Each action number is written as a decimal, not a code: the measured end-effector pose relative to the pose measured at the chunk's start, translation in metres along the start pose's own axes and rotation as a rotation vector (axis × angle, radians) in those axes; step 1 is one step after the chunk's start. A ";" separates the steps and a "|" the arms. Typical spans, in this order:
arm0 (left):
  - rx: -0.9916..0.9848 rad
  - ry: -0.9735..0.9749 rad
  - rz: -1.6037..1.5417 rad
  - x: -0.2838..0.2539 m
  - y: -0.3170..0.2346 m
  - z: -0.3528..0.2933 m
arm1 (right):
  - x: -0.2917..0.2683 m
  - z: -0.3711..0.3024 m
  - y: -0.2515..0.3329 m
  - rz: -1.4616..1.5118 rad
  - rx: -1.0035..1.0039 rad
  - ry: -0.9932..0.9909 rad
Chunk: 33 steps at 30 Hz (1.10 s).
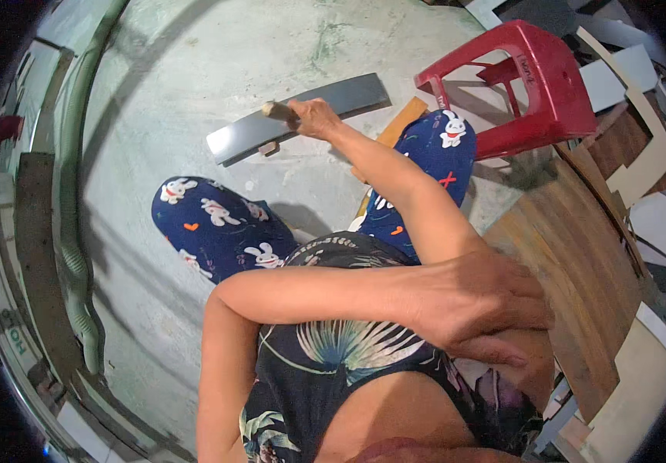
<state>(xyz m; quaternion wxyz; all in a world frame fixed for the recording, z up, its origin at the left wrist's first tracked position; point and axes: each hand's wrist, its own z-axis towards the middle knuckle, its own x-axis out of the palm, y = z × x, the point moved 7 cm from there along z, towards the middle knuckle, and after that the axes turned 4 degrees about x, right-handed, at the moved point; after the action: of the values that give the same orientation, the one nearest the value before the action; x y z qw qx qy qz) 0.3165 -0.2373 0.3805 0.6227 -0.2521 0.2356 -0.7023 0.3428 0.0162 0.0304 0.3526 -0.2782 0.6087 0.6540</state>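
My left arm crosses in front of my chest, and my left hand [483, 301] is closed round my upper right arm. Stretched forward past my right knee, my right hand [315, 119] grips a wooden handle [276, 110] whose pale round end points left. The rest of that tool is hidden by the fist. Under the handle lies a long, slightly curved grey metal strip [356, 91] on the concrete floor. A small brown block [269, 149] sits at the strip's near edge.
A red plastic stool [553, 77] lies tipped on its side at the far right. A wooden plank [402, 123] runs under my right knee. Wooden boards [572, 270] and offcuts pile up on the right. A pale green hose [69, 170] runs along the left.
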 end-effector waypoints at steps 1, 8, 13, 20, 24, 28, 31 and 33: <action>-0.017 -0.004 0.048 -0.002 0.001 -0.001 | 0.002 -0.005 -0.002 0.016 0.017 0.039; -0.161 -0.186 0.126 -0.028 0.035 -0.040 | 0.000 -0.006 -0.008 -0.024 0.068 0.031; -0.234 -0.083 0.022 -0.021 0.035 -0.030 | 0.000 -0.008 -0.022 -0.058 0.099 0.051; -0.211 0.125 -0.083 0.012 0.016 0.020 | 0.010 -0.010 -0.009 -0.029 0.055 0.095; -0.189 0.185 -0.073 0.017 0.027 0.007 | 0.003 -0.008 0.002 0.006 0.034 0.066; -0.035 0.007 -0.070 0.010 0.017 0.001 | -0.002 -0.006 0.004 0.028 0.068 0.038; -0.016 -0.005 -0.110 0.009 0.018 -0.001 | -0.003 -0.007 -0.007 0.002 0.060 0.024; -0.011 -0.033 -0.124 0.009 0.019 -0.004 | -0.003 -0.006 -0.008 -0.028 0.047 0.011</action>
<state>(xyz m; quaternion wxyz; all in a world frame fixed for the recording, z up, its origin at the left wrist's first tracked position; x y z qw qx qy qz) 0.3268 -0.2481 0.3656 0.5804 -0.2812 0.2133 -0.7338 0.3504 0.0095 0.0276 0.3650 -0.2819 0.6217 0.6331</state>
